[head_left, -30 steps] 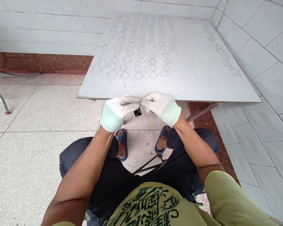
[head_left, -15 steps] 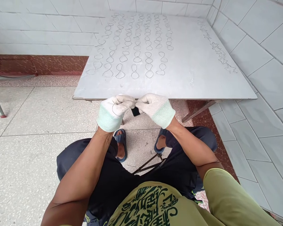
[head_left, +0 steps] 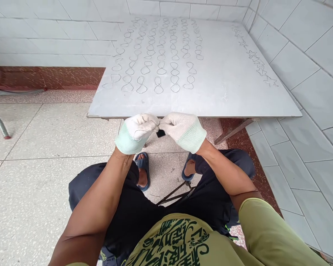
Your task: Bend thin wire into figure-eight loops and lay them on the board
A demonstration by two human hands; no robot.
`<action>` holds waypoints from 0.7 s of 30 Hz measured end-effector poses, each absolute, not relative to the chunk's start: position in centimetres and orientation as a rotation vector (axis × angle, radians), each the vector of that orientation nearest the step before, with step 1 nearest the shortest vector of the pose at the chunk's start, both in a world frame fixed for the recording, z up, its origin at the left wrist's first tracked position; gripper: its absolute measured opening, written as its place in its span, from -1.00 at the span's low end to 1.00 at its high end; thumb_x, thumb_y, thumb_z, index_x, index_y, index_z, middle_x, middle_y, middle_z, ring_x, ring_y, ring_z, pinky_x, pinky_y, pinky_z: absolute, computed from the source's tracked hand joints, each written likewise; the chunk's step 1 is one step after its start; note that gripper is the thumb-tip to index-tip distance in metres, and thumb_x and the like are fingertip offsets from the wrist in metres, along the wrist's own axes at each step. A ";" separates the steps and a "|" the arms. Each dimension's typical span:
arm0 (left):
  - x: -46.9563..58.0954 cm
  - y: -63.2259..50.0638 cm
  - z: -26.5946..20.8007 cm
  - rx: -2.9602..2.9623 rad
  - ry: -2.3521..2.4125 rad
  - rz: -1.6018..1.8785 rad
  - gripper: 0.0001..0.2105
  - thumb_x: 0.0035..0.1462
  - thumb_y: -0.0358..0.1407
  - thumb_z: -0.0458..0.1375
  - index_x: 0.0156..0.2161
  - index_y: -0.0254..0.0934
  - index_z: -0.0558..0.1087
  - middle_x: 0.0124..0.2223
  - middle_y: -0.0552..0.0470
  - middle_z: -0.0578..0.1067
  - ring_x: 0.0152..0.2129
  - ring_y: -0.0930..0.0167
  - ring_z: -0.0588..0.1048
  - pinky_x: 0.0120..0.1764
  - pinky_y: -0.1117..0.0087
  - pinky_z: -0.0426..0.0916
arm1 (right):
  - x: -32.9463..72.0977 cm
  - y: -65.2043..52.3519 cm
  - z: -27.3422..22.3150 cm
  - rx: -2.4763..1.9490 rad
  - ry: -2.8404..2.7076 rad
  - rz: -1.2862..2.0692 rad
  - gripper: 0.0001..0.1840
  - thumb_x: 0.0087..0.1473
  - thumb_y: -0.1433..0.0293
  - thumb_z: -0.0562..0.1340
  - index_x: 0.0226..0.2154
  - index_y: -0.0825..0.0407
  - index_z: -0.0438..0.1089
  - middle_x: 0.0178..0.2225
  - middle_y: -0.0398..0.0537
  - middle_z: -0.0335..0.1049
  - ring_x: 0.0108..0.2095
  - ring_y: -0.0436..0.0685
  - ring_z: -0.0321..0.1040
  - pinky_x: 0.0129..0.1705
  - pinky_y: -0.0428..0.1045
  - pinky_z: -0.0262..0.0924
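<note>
My left hand point(head_left: 141, 127), in a white knitted glove with a mint cuff, is closed in a pinch on a thin wire point(head_left: 139, 130) that curves across the glove. Fingertip to fingertip with it, my right hand point(head_left: 180, 125), gloved alike, also pinches closed at the wire; the exact grip point is hidden by the fingers. A small black flat object point(head_left: 160, 133) shows just below the fingertips; whether a hand holds it I cannot tell. Both hands are in front of the near edge of the white table point(head_left: 211, 107).
Rows of figure-eight wire loops point(head_left: 175, 83) lie on the table's left and middle. Star-shaped wires point(head_left: 270, 80) line its right side. A tiled wall point(head_left: 302, 55) bounds the right. A metal tube leg point(head_left: 0, 123) stands at far left.
The wire loop over the left glove has turned and looks flatter. The left hand has shifted slightly right, and less of the black object shows. Both hands still meet.
</note>
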State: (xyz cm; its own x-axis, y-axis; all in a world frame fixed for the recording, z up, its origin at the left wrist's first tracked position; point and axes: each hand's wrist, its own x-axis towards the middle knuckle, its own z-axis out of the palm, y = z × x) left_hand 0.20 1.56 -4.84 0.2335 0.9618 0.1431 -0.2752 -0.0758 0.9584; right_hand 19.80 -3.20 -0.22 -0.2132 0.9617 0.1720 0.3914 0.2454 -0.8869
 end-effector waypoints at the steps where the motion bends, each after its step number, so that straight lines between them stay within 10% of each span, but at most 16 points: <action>1: 0.4 1.6 -4.9 1.182 0.772 1.209 -0.63 -0.19 -0.03 0.67 -0.49 -0.23 0.67 -0.53 0.00 0.54 -0.56 0.39 0.51 -0.40 0.34 0.43 | 19.8 -3.1 -0.2 -1.261 -1.758 0.924 -0.70 0.40 0.28 0.31 -0.40 -0.05 0.57 -0.35 -0.20 0.61 -0.25 0.09 0.49 -0.07 0.00 0.35; 21: 0.8 1.8 -6.0 1.073 0.657 1.201 -0.51 -0.20 0.05 0.71 -0.52 -0.25 0.60 -0.56 0.03 0.52 -0.56 0.38 0.51 -0.33 0.28 0.51 | 20.2 -1.7 0.1 -1.280 -2.141 0.665 -0.62 0.50 0.42 0.24 -0.35 -0.03 0.65 -0.23 -0.11 0.66 -0.15 0.15 0.53 -0.05 0.02 0.23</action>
State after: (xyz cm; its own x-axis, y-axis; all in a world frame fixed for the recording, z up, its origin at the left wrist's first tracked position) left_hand 0.79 1.79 -6.02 0.2765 0.9528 0.1253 -0.4088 -0.0014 0.9126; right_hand 20.19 -1.67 0.12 -0.3931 0.8964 0.2048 0.6227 0.4234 -0.6579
